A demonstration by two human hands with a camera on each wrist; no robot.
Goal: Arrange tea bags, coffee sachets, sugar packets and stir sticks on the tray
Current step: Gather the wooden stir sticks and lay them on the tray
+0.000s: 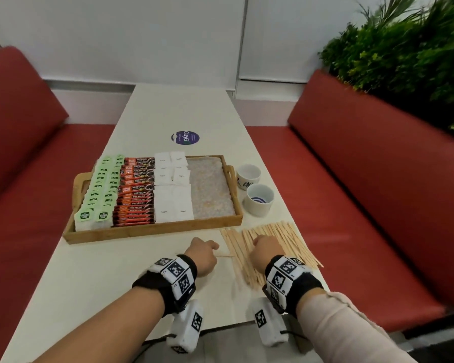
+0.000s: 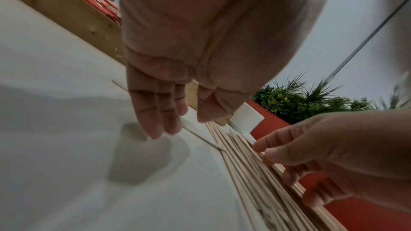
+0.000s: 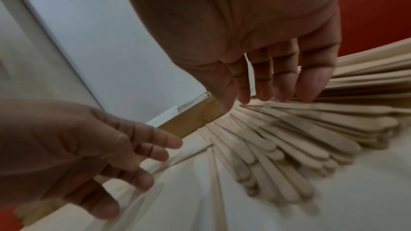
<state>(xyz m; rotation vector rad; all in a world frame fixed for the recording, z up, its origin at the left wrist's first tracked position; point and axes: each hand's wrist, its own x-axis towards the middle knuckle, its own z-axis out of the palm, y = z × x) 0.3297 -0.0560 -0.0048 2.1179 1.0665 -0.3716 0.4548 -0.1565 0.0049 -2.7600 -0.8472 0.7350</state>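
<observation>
Tray: one wooden tray on the white table, right-hand section bare.
Tea bags: two green-tagged columns at the tray's left; count unclear.
Coffee sachets: one overlapping column beside them.
Sugar packets: two white columns.
Stir sticks: many, fanned on the table near the tray; one lone stick by the left hand.
Cups: two, right of the tray.
Left hand: fingers relaxed, slightly apart, holding nothing.
Right hand: fingers extended, tips on the sticks.

Both hands low and side by side, left hand and right hand with fingers loosely extended downward
</observation>
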